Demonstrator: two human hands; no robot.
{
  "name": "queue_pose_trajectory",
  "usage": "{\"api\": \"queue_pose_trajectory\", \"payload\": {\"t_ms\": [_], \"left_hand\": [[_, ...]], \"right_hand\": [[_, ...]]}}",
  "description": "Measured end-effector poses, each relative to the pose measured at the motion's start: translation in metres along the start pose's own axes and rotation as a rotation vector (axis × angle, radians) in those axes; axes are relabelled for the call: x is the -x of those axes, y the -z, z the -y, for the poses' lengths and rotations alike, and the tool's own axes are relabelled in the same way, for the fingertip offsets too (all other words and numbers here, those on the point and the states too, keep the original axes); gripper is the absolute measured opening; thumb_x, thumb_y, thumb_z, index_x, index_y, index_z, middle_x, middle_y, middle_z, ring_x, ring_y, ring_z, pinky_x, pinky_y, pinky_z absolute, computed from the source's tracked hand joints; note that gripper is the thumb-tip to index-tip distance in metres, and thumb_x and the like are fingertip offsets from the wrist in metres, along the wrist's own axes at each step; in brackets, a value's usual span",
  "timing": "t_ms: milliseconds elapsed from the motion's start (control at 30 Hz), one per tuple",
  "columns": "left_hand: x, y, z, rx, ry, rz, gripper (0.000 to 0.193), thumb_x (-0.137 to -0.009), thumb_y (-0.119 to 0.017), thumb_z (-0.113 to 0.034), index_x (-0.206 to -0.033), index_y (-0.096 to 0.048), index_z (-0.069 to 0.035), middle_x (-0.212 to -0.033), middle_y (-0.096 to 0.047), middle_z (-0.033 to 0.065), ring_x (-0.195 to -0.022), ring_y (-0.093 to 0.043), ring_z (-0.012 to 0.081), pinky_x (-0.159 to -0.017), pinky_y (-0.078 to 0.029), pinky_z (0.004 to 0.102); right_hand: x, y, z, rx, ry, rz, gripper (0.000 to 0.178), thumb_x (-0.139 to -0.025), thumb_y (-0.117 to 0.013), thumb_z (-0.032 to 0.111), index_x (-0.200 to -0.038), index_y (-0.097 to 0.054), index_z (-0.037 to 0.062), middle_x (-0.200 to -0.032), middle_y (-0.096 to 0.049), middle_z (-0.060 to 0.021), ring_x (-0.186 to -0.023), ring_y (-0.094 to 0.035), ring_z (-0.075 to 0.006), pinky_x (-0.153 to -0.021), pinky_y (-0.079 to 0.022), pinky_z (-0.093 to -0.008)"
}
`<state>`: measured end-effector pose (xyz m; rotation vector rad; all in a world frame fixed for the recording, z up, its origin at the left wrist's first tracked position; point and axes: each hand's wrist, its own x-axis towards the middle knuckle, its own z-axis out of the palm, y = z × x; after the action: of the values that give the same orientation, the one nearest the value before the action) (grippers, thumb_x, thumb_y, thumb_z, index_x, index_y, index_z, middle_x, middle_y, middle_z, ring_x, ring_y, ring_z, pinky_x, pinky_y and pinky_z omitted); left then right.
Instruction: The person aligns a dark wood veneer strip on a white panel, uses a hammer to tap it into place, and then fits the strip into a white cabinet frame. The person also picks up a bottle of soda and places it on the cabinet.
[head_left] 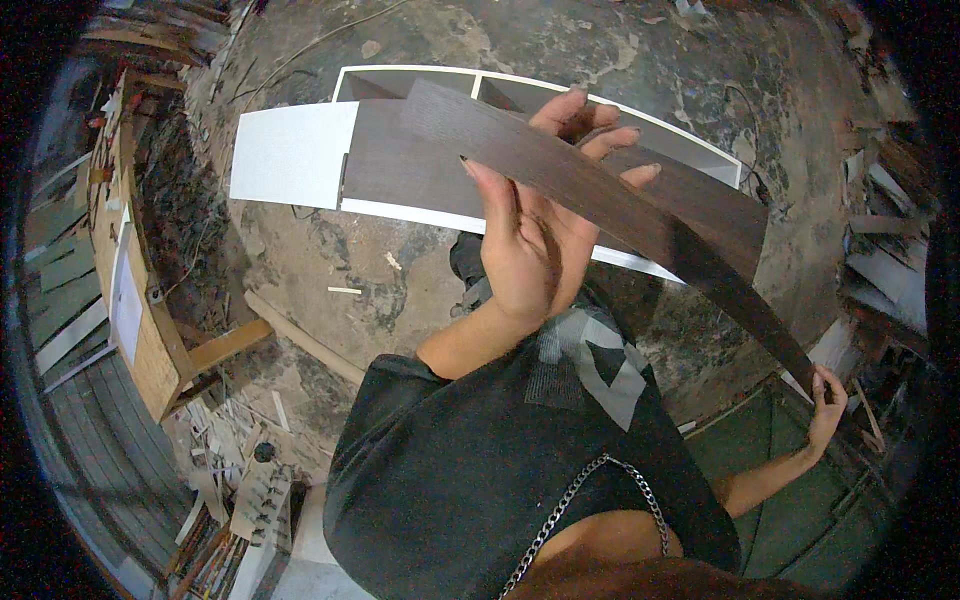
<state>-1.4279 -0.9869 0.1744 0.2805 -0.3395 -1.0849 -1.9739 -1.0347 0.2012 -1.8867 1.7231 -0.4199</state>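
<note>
A long, narrow dark brown wood-grain board (600, 200) slants across the view in front of me, from upper left to lower right. My left hand (535, 235) holds it from beneath, palm upward, with the thumb on the near side and the fingers curled up past the far edge. At the board's right end, my right hand (826, 410) pinches the tip between thumb and fingers. Beyond the board a low cabinet with a white frame (400, 208) sits on the floor. It has a white panel (293, 155) at its left and a dark brown panel (385, 160) beside that, partly hidden by the board.
A wooden bench frame (140, 290) stands at the left, with scrap strips and offcuts (250, 490) below it. A long tube (300, 335) lies on the stained concrete floor (330, 250), near a small pale strip (344, 290). More scrap boards (885, 270) are piled at the right.
</note>
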Motion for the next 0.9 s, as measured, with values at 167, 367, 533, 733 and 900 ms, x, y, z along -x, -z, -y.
{"api": "queue_pose_trajectory", "payload": {"t_ms": [167,367,533,733,900], "left_hand": [[0.002,0.0,0.008,-0.142,-0.028,0.094,0.087,-0.09,-0.017,-0.071,-0.144,-0.03,-0.003,-0.14,-0.039,0.0175,-0.127,-0.042,0.032,-0.102,-0.041,0.054],[0.0,-0.002,0.011,-0.245,-0.023,0.088,0.089,-0.086,-0.023,-0.077,-0.147,-0.029,-0.012,-0.14,-0.04,0.0156,-0.125,-0.043,0.0347,-0.098,-0.043,0.0574],[-0.002,0.004,0.012,-0.216,-0.03,0.195,0.098,-0.087,-0.018,-0.076,-0.148,-0.023,0.001,-0.14,-0.039,0.0196,-0.127,-0.043,0.0301,-0.105,-0.039,0.0473],[-0.006,0.003,0.01,-0.256,-0.025,0.233,0.095,-0.089,-0.016,-0.074,-0.149,-0.02,0.0,-0.137,-0.041,0.0192,-0.123,-0.046,0.0283,-0.104,-0.038,0.0429],[-0.006,0.001,0.009,-0.204,-0.019,0.219,0.095,-0.089,-0.017,-0.073,-0.151,-0.015,-0.001,-0.136,-0.042,0.0192,-0.121,-0.048,0.0272,-0.103,-0.038,0.0407]], "right_hand": [[-0.007,0.002,0.01,0.103,-0.033,0.014,0.025,-0.091,-0.066,0.02,-0.105,-0.068,-0.0004,-0.107,-0.067,-0.0074,-0.103,-0.059,-0.0187,-0.096,-0.04,-0.0327],[-0.016,0.0,0.013,0.088,-0.05,-0.034,0.022,-0.089,-0.065,0.016,-0.104,-0.069,-0.0009,-0.106,-0.069,-0.0084,-0.103,-0.06,-0.0186,-0.098,-0.041,-0.0326],[-0.022,0.001,-0.001,0.102,-0.035,-0.031,0.021,-0.09,-0.064,0.014,-0.105,-0.069,-0.0009,-0.106,-0.069,-0.0083,-0.103,-0.061,-0.0188,-0.097,-0.042,-0.0326],[-0.03,-0.004,0.014,0.136,-0.017,-0.019,0.023,-0.09,-0.065,0.016,-0.105,-0.069,0.0001,-0.106,-0.068,-0.0075,-0.103,-0.06,-0.0185,-0.097,-0.041,-0.0324],[-0.034,-0.005,0.011,0.133,-0.01,-0.023,0.023,-0.09,-0.065,0.016,-0.105,-0.069,-0.0001,-0.106,-0.068,-0.0075,-0.103,-0.06,-0.0188,-0.097,-0.041,-0.0324]]}}
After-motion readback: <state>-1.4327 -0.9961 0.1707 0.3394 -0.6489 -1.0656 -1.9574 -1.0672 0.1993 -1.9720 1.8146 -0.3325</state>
